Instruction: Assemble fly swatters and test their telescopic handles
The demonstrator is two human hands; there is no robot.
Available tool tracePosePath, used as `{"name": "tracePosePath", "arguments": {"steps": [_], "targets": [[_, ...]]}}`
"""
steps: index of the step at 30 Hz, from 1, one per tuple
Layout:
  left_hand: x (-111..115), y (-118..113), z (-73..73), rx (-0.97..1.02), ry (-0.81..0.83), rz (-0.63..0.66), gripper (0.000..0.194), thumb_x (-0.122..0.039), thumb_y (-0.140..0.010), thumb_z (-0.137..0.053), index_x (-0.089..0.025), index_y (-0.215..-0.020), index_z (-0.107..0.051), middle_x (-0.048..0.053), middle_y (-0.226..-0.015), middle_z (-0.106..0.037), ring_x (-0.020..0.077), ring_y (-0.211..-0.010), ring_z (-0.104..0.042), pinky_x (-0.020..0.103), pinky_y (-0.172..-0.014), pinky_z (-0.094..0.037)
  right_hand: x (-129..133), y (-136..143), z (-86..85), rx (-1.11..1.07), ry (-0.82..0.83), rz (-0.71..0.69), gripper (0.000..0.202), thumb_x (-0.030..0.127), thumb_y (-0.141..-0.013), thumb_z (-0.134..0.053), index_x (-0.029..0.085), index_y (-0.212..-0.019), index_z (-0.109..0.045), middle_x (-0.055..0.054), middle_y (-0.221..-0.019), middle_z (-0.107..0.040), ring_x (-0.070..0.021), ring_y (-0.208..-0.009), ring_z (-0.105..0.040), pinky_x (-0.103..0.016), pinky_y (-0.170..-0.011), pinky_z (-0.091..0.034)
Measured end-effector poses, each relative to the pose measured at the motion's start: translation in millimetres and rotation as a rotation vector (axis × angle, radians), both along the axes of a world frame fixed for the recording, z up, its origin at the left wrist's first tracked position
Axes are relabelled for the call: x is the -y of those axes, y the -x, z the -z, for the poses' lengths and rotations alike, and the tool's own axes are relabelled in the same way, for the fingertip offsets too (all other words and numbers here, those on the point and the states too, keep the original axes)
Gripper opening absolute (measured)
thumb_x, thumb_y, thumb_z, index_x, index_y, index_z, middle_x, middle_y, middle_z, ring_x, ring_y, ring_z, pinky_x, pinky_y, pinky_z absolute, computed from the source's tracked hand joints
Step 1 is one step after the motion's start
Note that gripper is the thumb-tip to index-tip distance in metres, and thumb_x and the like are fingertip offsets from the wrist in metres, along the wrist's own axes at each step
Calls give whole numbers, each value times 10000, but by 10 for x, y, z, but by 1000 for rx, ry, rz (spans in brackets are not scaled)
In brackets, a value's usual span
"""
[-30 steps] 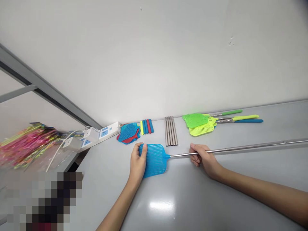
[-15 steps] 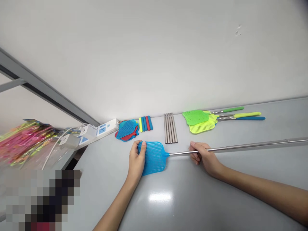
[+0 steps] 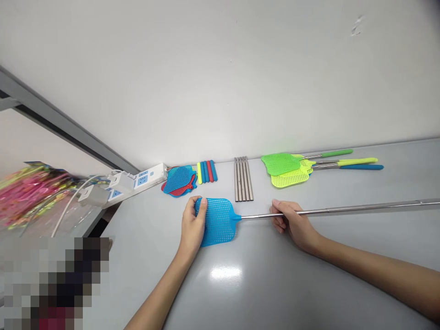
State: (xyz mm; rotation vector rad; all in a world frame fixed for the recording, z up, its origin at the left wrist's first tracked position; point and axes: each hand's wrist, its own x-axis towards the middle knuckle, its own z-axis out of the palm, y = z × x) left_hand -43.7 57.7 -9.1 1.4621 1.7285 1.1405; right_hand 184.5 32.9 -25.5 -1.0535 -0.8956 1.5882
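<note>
- My left hand [image 3: 193, 223] pinches the blue swatter [image 3: 225, 231] by its mesh head [image 3: 218, 217]; my right hand [image 3: 292, 225] grips its metal rod [image 3: 360, 208].
- Swatter is over the grey table [image 3: 275, 284], nearer me than the metal tubes [image 3: 243, 181].
- Probably light: head thin, bendy; rod stiff, maybe slippery.
- Best hold, I'd say: head flat, rod near the neck [image 3: 236, 217].

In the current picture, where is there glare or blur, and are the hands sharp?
In the head view, glare whitens the grey table below the blue swatter head; in the head view, the colourful packets at far left look smeared; in the head view, left hand and right hand look fairly sharp.
</note>
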Motion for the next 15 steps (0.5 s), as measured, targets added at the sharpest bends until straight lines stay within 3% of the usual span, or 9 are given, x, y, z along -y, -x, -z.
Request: {"name": "tracePosePath", "arguments": {"steps": [15], "targets": [[2,-7,-11,1,9,2,258,-452,-775,-459,-200,-819,-493,-18,-718,-484,138,-669,-456,236,-620,-370,5,6,3,13,1,-4,361,388,-779,-490,176,-497,-410,57,-400,-310,-84,-373,-326,-223,-384,-255]]}}
